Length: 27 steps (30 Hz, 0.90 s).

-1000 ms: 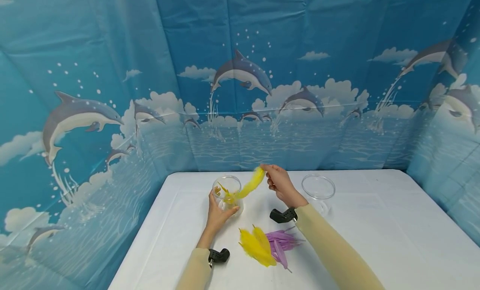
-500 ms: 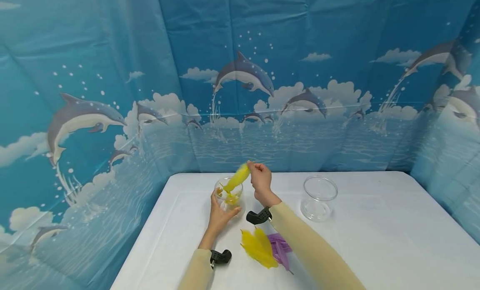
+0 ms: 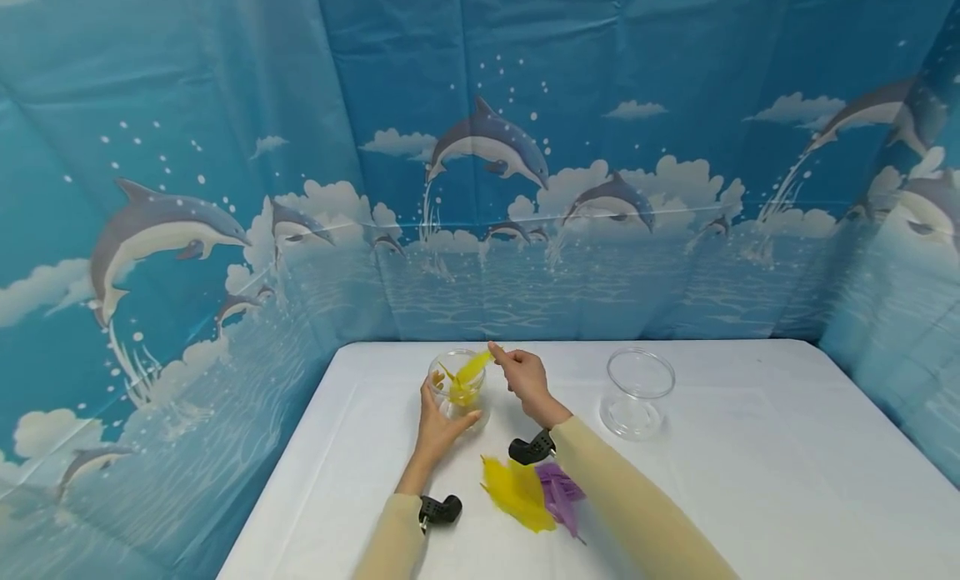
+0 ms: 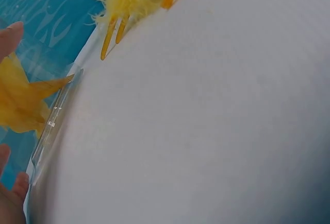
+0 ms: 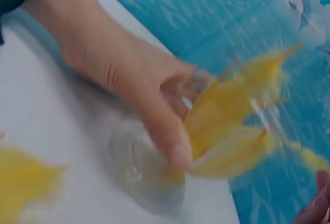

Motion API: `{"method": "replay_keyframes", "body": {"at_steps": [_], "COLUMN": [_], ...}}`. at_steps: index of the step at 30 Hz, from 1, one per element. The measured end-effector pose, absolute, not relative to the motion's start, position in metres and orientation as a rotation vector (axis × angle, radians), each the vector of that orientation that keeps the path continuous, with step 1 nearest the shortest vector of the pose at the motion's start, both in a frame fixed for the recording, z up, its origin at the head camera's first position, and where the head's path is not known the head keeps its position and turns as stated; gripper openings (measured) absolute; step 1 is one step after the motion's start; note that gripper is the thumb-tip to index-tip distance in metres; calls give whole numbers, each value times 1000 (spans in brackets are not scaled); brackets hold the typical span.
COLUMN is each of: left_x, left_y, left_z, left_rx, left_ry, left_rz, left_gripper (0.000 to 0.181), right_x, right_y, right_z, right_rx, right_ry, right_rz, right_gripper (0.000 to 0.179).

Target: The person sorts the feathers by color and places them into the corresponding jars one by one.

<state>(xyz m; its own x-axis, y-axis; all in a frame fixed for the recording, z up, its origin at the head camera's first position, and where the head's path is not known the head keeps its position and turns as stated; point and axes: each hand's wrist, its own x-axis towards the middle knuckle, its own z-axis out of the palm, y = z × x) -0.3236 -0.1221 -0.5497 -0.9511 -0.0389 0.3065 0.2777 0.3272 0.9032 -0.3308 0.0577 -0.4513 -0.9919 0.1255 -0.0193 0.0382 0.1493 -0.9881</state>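
Observation:
My left hand (image 3: pixel 437 437) holds a clear round jar (image 3: pixel 452 411) upright, with thumb and fingers spread round its sides. Several yellow feathers (image 3: pixel 461 395) stick up inside it. Beyond the rim my right hand (image 3: pixel 527 382) pinches a yellow feather (image 3: pixel 477 364) by one end, and the other end slants down into the jar. In the right wrist view the jar's feathers (image 5: pixel 227 100) show behind the left thumb, blurred, with right fingertips (image 5: pixel 318 198) at the corner. The left wrist view has the jar's edge (image 4: pixel 55 113) at its left.
Loose yellow feathers (image 3: pixel 517 495) lie in front of the jar on the white table (image 3: pixel 337 472), with purple feathers (image 3: pixel 558 498) against them, partly behind the right forearm. A second clear jar (image 3: pixel 633 415) stands to the right. Behind the table hangs a dolphin-print curtain (image 3: pixel 480 288).
My right hand has come left to the jar, then dipped, taking the yellow feather from beside the rim down into the opening. The left hand keeps its grip in place.

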Motion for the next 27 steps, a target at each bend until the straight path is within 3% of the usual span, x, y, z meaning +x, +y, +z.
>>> {"method": "replay_keyframes", "body": {"at_steps": [7,18,27], "left_x": [-324,-323,-322], "left_y": [-123,-123,-122], "left_z": [-547,-548,-550], "left_rx": [-215,-211,-189], "left_ry": [-2324,-2332,-2339], "left_rz": [-1685,-1682,-1699], "left_gripper": [112,112,112], "right_x": [-331,-318,-308], "right_y": [89,113,101], "right_z": [-472,-501,-500], "right_rx": [-134,218,278], "right_ry": [-2641,-3299,-3383], "right_rz": [1886,1360,1246], "right_gripper": [57,31,42]}}
